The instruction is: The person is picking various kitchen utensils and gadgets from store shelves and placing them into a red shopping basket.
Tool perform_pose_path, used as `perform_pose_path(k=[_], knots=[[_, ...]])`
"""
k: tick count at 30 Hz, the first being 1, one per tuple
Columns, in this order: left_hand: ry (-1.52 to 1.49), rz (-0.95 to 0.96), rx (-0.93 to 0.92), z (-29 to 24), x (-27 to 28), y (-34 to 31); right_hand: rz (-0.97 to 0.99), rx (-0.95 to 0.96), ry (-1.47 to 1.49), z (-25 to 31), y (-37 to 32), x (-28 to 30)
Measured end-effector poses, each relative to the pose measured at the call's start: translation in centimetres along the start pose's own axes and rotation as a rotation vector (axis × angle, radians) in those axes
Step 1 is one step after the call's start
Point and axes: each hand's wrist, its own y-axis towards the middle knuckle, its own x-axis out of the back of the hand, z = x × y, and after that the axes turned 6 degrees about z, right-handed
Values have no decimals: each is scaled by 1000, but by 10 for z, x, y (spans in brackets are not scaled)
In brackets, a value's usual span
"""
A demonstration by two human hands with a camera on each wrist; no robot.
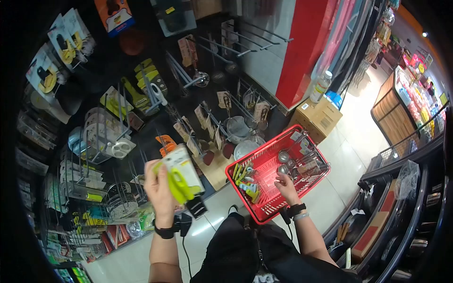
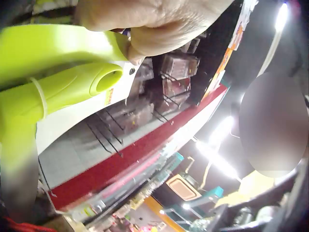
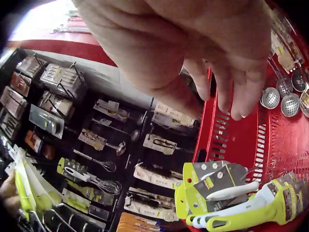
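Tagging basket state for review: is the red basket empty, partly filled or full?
Partly filled: perforated ladles and carded utensils lie in the red basket, its bare bottom showing between them.

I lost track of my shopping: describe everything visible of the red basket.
The basket is bright red and looks like plastic, with slotted sides and a patterned base. It opens upward in front of the person, toward their right. Perforated metal spoons lie at one side, carded utensils with green and white handles at the other. The right hand is over it; contact and support are unclear.
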Motion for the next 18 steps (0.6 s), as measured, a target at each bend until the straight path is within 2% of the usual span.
perform_pose_path(k=[2,5,7,8,9,10,11,13,14,15,17,18], knots=[[59,142,-101,-9,-30,2,-37,-58,93,0,-3,9],[47,359,-2,-23,-83,7,-113,-28,86,-16,-5,25],[14,404,-96,-2,-126,5,-166,4,61,-23,-12,37],[4,477,-25,7,-145,4,-263,-36,-214,-26,-17,43],[15,500,-40,21,-166,1,-357,-80,-489,-30,-22,48],[4,506,-3,33,-185,-3,-477,-103,-476,-43,-25,50],[-7,513,34,46,-202,-6,-487,-110,-473,-45,-30,51],[44,511,69,91,-234,-13,-741,-300,-543,-47,-39,47],[99,497,106,112,-249,-17,-723,-392,-604,-60,-38,49],[94,511,102,127,-261,-21,-735,-403,-600,-71,-38,52],[89,522,239,156,-279,-28,-513,-106,-187,-86,-41,58],[88,532,239,179,-289,-32,-471,-224,-122,-77,-45,56]])
